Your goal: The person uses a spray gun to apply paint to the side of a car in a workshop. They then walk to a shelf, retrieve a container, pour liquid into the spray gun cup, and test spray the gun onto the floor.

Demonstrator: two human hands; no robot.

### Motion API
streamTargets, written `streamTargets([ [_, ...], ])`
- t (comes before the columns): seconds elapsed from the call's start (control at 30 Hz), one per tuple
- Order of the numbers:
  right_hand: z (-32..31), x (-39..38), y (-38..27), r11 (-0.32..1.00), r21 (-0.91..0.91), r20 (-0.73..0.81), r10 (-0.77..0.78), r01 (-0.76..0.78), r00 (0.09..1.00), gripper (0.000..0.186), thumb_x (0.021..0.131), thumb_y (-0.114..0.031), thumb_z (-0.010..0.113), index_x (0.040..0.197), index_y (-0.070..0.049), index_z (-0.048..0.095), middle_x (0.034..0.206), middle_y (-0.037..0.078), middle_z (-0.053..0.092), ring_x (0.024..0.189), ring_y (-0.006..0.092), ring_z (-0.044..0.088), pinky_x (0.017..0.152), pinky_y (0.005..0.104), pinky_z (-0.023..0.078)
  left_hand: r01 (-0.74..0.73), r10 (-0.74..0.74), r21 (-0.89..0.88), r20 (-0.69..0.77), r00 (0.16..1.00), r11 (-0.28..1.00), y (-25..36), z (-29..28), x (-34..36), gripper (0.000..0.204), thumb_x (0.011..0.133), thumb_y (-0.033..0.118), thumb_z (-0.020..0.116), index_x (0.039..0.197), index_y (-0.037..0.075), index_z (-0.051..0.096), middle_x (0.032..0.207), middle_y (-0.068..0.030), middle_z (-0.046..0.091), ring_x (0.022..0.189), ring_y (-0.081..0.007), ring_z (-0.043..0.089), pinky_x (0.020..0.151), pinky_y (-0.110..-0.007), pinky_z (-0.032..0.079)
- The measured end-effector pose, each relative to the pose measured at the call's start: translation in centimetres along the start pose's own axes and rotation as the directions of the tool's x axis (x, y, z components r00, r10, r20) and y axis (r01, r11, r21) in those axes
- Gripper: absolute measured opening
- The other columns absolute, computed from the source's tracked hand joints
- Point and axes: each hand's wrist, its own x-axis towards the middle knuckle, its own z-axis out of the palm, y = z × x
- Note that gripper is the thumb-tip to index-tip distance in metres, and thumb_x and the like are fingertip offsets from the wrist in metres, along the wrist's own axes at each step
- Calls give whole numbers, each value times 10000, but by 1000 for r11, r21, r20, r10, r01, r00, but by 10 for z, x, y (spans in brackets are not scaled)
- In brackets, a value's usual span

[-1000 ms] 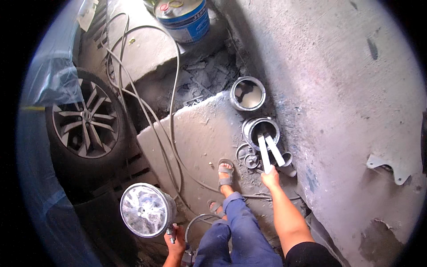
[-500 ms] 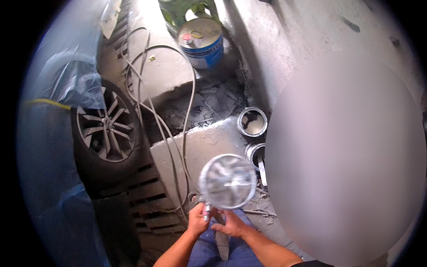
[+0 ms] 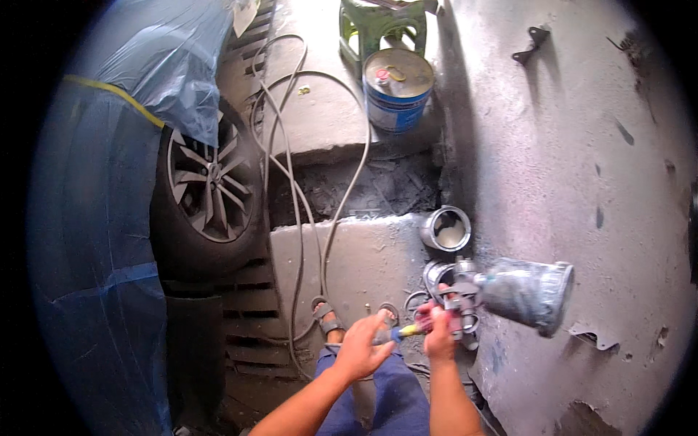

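My right hand [image 3: 440,334] is closed on a metal spray gun [image 3: 458,305] with a red handle, its large paint-smeared metal cup [image 3: 523,294] lying sideways to the right. My left hand [image 3: 360,349] holds a blue-and-yellow hose fitting [image 3: 400,332] just left of the gun's handle. Behind the gun, by the wall, are a small open can [image 3: 449,229] of pale liquid and another open metal can [image 3: 436,270], partly hidden.
A plastic-covered car [image 3: 102,218] with an exposed wheel [image 3: 213,174] lines the left. Looping hoses [image 3: 360,160] cross the stepped concrete floor [image 3: 342,261]. A blue drum [image 3: 398,109] and green stool [image 3: 382,22] stand farther back. A rough wall [image 3: 582,167] runs along the right.
The gun has swung up and right from between my hands, its cup tipped onto its side. Earlier my right hand held white sticks in a can; now it grips the gun.
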Motion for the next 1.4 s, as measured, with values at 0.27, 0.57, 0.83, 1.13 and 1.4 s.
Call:
streamTargets([
  [0.27, -8, 82, 121, 915, -386, -191, 47, -119, 980, 240, 853, -185, 471, 705, -44, 596, 626, 40, 547, 570, 151, 521, 552, 290, 416, 511, -760, 576, 367, 536, 638, -125, 29, -191, 648, 851, 507, 502, 1387, 163, 381, 1435, -159, 314, 1342, -360, 241, 1035, -576, 275],
  [0.57, 37, 119, 123, 968, -82, -417, 185, -239, 890, 172, 787, -139, 522, 625, -81, 531, 570, 30, 516, 476, 139, 477, 448, 267, 364, 524, -716, 489, 450, 534, 697, -157, -2, -194, 562, 849, 472, 495, 1317, 161, 483, 1457, -111, 285, 1372, -344, 163, 1014, -617, 281],
  [0.83, 45, 123, 140, 918, -176, -446, 247, -355, 860, 169, 826, -127, 489, 987, -127, 539, 579, 16, 472, 457, 123, 440, 421, 276, 351, 502, -689, 473, 475, 547, 724, -170, -24, -182, 530, 849, 433, 504, 1282, 127, 513, 1432, -108, 339, 1355, -335, 222, 1022, -556, 317],
  [1.13, 87, 127, 133, 932, -182, -415, 215, -312, 884, 257, 820, -104, 499, 1067, -106, 567, 584, 26, 510, 462, 113, 466, 417, 268, 370, 556, -753, 507, 417, 510, 658, -169, -34, -167, 514, 840, 400, 512, 1268, 115, 522, 1430, -114, 341, 1364, -330, 203, 1022, -546, 329],
  [1.4, 92, 157, 163, 933, -132, -289, 286, -334, 914, 201, 840, -151, 479, 990, -121, 609, 619, 39, 550, 521, 132, 509, 465, 285, 397, 604, -785, 513, 284, 551, 610, -154, -20, -143, 484, 842, 390, 516, 1228, 99, 539, 1356, -122, 428, 1322, -318, 292, 997, -595, 314],
])
